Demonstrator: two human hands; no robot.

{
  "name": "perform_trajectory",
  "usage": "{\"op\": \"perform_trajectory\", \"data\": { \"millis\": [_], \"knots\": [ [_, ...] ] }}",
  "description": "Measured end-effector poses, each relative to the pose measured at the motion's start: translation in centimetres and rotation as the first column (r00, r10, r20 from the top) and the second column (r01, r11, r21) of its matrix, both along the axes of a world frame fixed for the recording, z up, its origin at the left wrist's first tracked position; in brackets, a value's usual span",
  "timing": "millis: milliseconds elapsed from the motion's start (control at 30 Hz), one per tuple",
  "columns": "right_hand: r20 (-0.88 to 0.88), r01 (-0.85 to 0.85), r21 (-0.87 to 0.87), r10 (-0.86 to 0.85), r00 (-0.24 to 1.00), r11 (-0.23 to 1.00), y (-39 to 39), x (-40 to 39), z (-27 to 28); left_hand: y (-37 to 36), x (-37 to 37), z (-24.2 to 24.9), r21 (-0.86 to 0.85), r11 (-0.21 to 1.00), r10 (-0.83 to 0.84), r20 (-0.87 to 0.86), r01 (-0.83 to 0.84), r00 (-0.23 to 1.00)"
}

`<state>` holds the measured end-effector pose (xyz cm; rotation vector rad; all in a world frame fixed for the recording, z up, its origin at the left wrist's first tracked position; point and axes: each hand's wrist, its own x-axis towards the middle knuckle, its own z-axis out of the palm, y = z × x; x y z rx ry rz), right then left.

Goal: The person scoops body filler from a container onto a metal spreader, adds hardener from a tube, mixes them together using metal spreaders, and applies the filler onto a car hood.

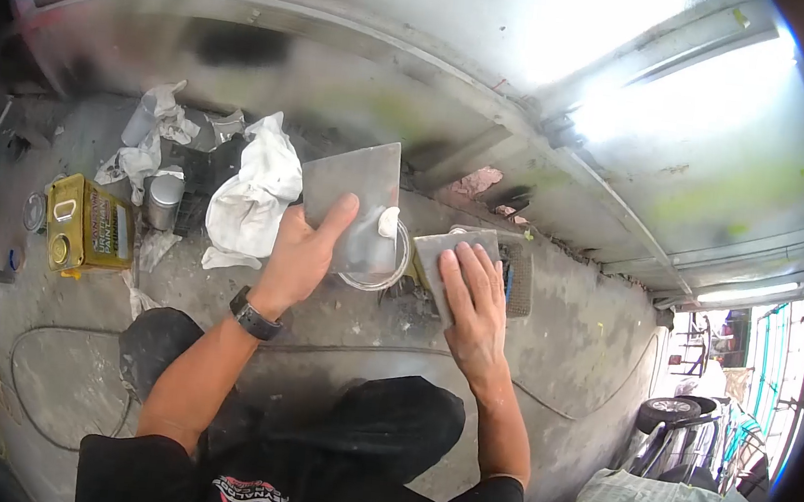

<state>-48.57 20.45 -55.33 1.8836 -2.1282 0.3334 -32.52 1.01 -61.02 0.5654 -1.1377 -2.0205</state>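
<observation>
My left hand [303, 249] grips a thin grey rectangular plate [355, 184] by its near left edge, thumb on top. A dab of white paste [388, 223] sits at the plate's right edge. In my right hand [476, 282] is a second flat grey plate [430, 265], with the fingers laid across its upper face and the thumb hidden. The two plates are held apart. Behind the left plate, partly covered by it, shows a round container's pale rim [404, 261]. To the left of my left hand lies a crumpled white cloth [255, 184].
A yellow rectangular paint can [85, 225] stands on the concrete floor at left, near a silver can [166, 191] and crumpled paper [145, 154]. A hose [364, 348] crosses the floor. A basket [520, 287] is beyond my right hand. A paint-marked metal wall [342, 71] rises ahead.
</observation>
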Motion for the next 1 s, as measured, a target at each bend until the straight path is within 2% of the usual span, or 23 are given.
{"op": "perform_trajectory", "data": {
  "millis": [100, 367, 500, 600, 667, 767, 867, 900, 1000],
  "knots": [
    [-0.076, -0.04, 0.046, 0.044, 0.996, 0.998, -0.8, 1.6, 1.5, 0.7, -0.1, 1.0, -0.064, 0.998, 0.027, 0.105, -0.02, 0.994],
    [-0.119, -0.04, 0.158, 0.059, 0.991, 0.987, -1.6, 2.0, 2.1, 1.4, -0.1, 1.2, -0.101, 0.995, -0.009, 0.154, 0.025, 0.988],
    [0.006, -0.161, 0.267, 0.166, 0.986, 0.95, -1.6, 2.3, 1.1, 1.7, 0.0, 0.5, -0.203, 0.979, 0.064, 0.203, -0.022, 0.977],
    [0.17, -0.234, 0.352, 0.184, 0.968, 0.906, -1.3, 0.9, -2.0, 0.0, 0.9, 2.2, -0.152, 0.977, 0.186, 0.27, -0.149, 0.945],
    [0.337, -0.153, 0.194, 0.081, 0.938, 0.969, -1.3, -0.4, -2.9, -1.2, 1.0, 3.2, -0.101, 0.941, 0.333, 0.104, -0.323, 0.937],
    [0.471, 0.067, -0.026, -0.047, 0.881, 0.997, -2.3, -0.1, -2.4, -2.1, 1.6, 3.2, -0.01, 0.938, 0.347, 0.039, -0.347, 0.937],
    [0.298, 0.014, 0.088, -0.04, 0.954, 0.996, -2.4, -2.4, -8.8, -2.0, 1.8, 3.1, 0.008, 0.956, 0.292, 0.022, -0.292, 0.956],
    [0.304, -0.018, 0.196, -0.043, 0.952, 0.98, -2.0, -3.9, -11.6, -1.8, 1.9, 3.0, 0.012, 0.965, 0.261, 0.024, -0.261, 0.965],
    [0.334, 0.009, 0.219, -0.084, 0.939, 0.976, -2.3, -3.9, -12.3, -1.5, 1.6, 3.3, -0.012, 0.946, 0.324, 0.01, -0.324, 0.946]
  ]
}}
